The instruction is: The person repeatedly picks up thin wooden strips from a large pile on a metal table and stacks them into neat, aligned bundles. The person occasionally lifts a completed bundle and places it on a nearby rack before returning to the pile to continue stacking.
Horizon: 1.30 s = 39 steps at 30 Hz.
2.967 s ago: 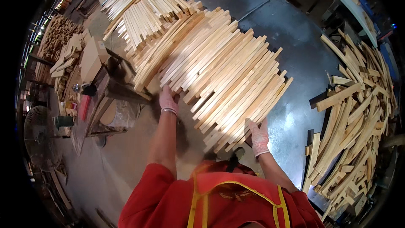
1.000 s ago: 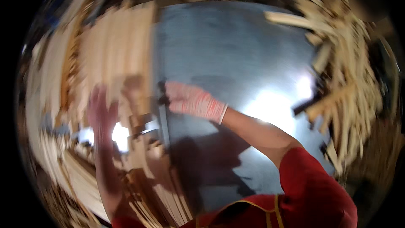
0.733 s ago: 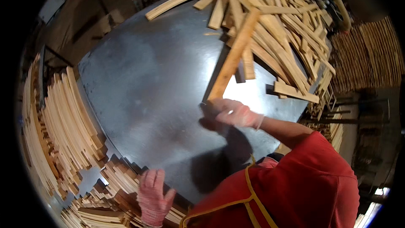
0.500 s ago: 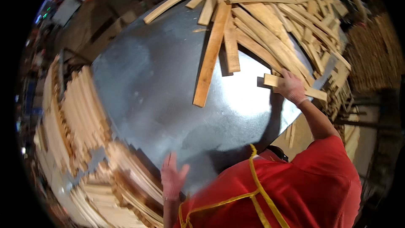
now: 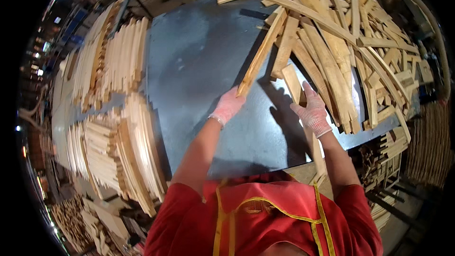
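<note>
My left hand (image 5: 228, 106), in a pinkish-white knit glove, is closed on the near end of a long wooden slat (image 5: 262, 51). That slat slants up and away over the grey metal tabletop (image 5: 199, 61), its far end close to the heap. To the right, my gloved right hand (image 5: 314, 113) holds a second slat (image 5: 293, 81), which passes between thumb and fingers. The lower part of this slat reaches toward my body past the table's near edge; my palm hides its middle. Another short, wide slat (image 5: 285, 52) lies just beyond, between the two hands.
A loose heap of slats (image 5: 332, 61) covers the table's right and far side, some overhanging. At the left, slats are stacked in neat rows (image 5: 124, 57), with more rows nearer me (image 5: 142, 142). A bundled brown stack (image 5: 429, 142) stands at the far right.
My left hand has moved from the near left edge up to the long slat and gripped it. The slat in my right hand has turned from crosswise to pointing away from me. My view has shifted.
</note>
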Available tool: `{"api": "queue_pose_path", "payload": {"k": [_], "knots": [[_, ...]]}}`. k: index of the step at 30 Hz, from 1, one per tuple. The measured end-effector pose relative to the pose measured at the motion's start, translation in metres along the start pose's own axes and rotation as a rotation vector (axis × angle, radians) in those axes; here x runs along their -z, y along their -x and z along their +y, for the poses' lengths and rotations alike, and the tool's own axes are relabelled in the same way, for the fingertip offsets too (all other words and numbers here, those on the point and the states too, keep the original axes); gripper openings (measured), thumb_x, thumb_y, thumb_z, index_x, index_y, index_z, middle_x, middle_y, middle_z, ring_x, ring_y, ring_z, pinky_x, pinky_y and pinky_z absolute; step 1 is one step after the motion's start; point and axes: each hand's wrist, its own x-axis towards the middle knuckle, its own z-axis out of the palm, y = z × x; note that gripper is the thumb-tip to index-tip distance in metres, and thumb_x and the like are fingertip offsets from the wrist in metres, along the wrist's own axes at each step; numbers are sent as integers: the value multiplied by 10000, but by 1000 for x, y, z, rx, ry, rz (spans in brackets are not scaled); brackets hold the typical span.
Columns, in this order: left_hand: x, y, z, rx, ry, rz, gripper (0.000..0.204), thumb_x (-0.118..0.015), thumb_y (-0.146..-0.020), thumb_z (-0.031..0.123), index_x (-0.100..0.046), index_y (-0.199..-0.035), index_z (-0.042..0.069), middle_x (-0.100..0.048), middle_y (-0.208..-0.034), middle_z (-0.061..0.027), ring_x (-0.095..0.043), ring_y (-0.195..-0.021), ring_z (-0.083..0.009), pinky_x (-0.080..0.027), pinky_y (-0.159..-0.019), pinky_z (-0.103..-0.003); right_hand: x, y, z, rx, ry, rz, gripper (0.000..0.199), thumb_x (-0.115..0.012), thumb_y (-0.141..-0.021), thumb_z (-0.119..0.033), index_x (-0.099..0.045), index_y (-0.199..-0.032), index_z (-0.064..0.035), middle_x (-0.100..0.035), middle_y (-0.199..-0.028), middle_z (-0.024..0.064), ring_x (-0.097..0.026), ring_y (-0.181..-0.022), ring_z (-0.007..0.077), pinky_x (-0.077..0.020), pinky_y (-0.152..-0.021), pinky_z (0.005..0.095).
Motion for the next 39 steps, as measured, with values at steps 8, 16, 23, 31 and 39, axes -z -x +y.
{"api": "queue_pose_path", "payload": {"k": [8,16,23,31,39], "knots": [[13,203,-118,235,985,43,359,-657,-1017,218,-618,-1329,46,-707,-949,-83,-646,-734,-173,-525,-601,-331,-84,86,26,-109,179,-38,958,-795,-813,-124,-322,-1646,-94,-636,-1273,237,-652,-1143,423,-546,-980,484],[30,333,-216,348,297,512,517,-622,-965,324,-590,-1436,115,-743,-947,-132,-720,-884,-307,-565,-803,-404,-201,58,-153,-134,-634,-449,512,-636,-960,-201,-591,-1454,-74,-684,-1021,79,-642,-910,182,-542,-811,365],[82,400,-246,416,-411,546,627,-741,-917,437,-580,-1440,130,-616,-1375,-158,-622,-1217,-388,-503,-1028,-503,-322,101,-372,155,-21,-767,535,-601,-894,-271,-599,-1266,112,-664,-1253,377,-652,-1209,492,-527,-1019,489],[185,436,-313,476,-708,1102,1007,-881,-771,454,-425,-1566,37,-494,-1540,-218,-458,-1424,-418,-397,-1151,-535,-358,111,-381,70,-286,-683,388,-683,-873,-224,-666,-1097,93,-728,-936,240,-723,-822,319,-566,-780,445],[209,444,-347,583,-326,853,1090,-864,-719,418,-359,-1586,-9,-630,-1349,-280,-621,-1239,-447,-504,-1031,-519,-323,104,-380,-44,-444,-705,348,-729,-932,-230,-640,-1122,47,-687,-837,117,-661,-702,201,-544,-658,382]]}}
